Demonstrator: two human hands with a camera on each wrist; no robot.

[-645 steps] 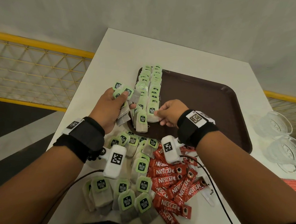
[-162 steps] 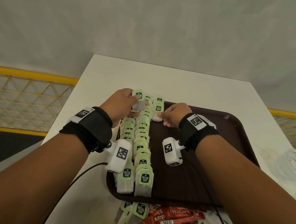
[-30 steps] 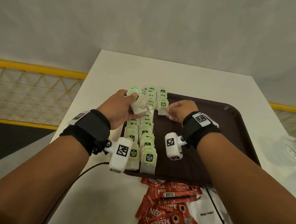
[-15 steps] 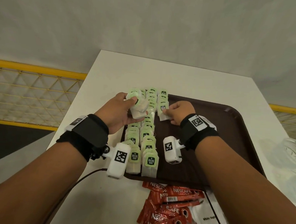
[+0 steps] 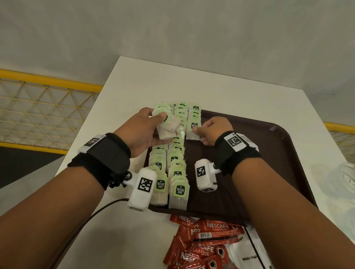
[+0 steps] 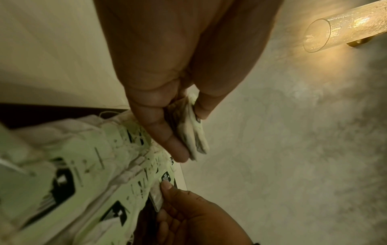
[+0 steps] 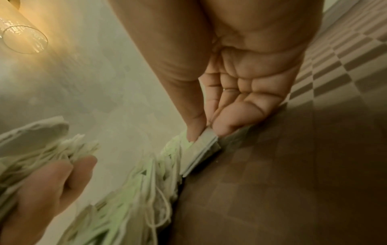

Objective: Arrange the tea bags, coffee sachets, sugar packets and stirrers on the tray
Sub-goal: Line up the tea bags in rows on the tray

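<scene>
A: White table [image 5: 228, 91] against a grey wall, with a brown tray [image 5: 280, 154] square in front of the person. What fills its left side?

B: Tea bags [image 5: 177, 174], shingled in rows running away from the body so each green tag shows. Two rows reach the near rim; a third, short one is starting at the far end.

A: And the hands?

B: The left hand [image 5: 145, 130] is curled round a small bundle of tea bags [image 5: 167, 126], held just above the rows. I'd judge it serves as a supply, kept close so each reach is short. The right hand [image 5: 212, 130] pinches one tea bag [image 5: 193, 133] by its lower edge, thumb and fingertips closed on it, setting it down at the near end of the third row.

A: The rest?

B: Red coffee sachets [image 5: 197, 259] and white sugar packets [image 5: 247, 259] lie loose on the table, just beyond the tray's near rim, apparently waiting their turn. I can't make out any stirrers. Clear glasses [image 5: 347, 184] stand off to the right.
</scene>
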